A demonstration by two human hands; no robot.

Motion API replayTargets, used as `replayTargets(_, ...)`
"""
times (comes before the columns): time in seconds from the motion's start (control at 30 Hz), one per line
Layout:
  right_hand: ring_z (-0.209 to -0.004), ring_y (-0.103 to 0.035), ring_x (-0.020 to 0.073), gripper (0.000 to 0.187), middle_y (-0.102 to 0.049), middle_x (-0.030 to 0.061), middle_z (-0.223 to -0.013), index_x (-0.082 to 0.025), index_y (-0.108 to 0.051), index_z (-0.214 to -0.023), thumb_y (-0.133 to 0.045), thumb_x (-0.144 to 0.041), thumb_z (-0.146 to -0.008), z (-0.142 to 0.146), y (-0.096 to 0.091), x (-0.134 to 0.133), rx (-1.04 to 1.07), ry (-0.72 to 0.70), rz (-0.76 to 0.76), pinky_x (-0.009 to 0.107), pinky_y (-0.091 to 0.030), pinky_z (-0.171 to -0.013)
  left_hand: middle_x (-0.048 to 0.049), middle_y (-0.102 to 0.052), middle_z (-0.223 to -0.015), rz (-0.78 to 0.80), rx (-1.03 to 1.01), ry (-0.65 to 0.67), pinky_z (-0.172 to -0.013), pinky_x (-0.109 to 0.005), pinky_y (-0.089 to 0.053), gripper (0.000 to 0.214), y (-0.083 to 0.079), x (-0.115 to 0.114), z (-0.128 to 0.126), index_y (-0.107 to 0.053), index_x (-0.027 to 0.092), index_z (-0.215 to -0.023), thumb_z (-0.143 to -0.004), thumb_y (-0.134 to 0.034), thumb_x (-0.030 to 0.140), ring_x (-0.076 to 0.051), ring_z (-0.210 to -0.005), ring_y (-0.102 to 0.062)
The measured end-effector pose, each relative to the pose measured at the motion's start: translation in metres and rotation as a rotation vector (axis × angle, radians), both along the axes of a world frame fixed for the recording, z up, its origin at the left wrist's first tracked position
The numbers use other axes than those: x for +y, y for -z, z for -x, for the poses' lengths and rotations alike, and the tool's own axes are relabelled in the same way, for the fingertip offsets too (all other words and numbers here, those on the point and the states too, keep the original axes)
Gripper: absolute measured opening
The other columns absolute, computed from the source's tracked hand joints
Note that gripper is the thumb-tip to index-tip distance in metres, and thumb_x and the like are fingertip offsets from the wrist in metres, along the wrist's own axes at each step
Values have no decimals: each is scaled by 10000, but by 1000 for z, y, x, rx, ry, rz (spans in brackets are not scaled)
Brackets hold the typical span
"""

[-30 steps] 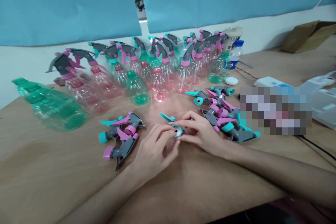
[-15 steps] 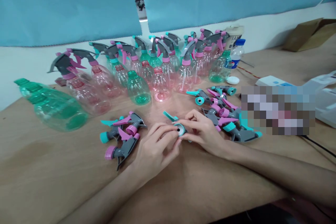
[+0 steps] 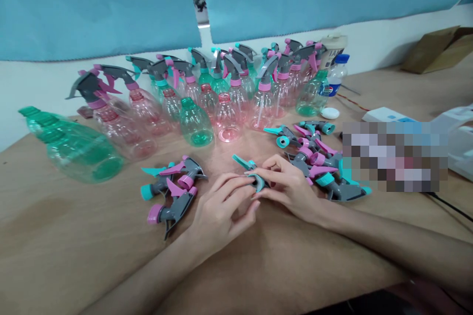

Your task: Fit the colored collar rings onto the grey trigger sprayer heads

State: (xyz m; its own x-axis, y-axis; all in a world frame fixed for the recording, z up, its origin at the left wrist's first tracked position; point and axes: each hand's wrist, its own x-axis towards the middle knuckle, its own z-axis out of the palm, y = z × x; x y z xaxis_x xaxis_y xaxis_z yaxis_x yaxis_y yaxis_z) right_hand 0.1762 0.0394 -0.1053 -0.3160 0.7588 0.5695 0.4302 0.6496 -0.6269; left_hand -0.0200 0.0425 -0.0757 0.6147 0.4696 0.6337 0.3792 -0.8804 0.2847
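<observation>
Both my hands meet at the table's middle around one spray-trigger head (image 3: 248,168) with a teal trigger and teal collar. My right hand (image 3: 290,186) grips its body and collar with curled fingers. My left hand (image 3: 221,209) has its fingertips pinched against the open collar end. Three loose trigger heads (image 3: 173,189) lie just left of my left hand. A larger heap of trigger heads (image 3: 314,157) sits right behind my right hand.
Many pink and green clear spray bottles (image 3: 229,93), some capped, stand in rows at the back. Several green bottles (image 3: 70,145) lie on their side at the left. A small water bottle (image 3: 335,76), white boxes (image 3: 386,114) and a cardboard box (image 3: 436,49) sit to the right on the wooden table (image 3: 74,246).
The trigger head has been turned, so its collar opening no longer faces the camera. My left fingertips shifted slightly along the collar. Both hands stay in the same place.
</observation>
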Motion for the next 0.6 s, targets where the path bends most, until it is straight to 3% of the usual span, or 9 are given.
replayTargets(0.17,-818,-539,163,323,-515,52,-972,-281,-605,-1180,-600,-309,-859,0,1,-1,-6,-1,19,286,-513,-619,-75,-658,-1018,-90,54,-15,-825,-335,-526,181,0,1,0,-595,157,-975,-803,-633,114,-197,-950,-578)
replayTargets(0.37,-784,-521,139,300,-489,47,-979,-258,-625,-1146,-616,-296,-849,0,0,-1,5,12,50,271,-514,-627,-127,-552,-1076,-214,92,-196,-742,-381,-537,174,-1,5,5,-616,178,-961,-802,-636,243,-251,-967,-543)
replayTargets(0.6,-815,-526,151,332,-498,46,-991,-267,-634,-1127,-674,-305,-800,1,-1,-1,0,-4,47,297,-515,-670,-97,-503,-1044,-71,37,-45,-745,-343,-552,201,1,0,3,-607,183,-1001,-804,-620,222,-215,-949,-521)
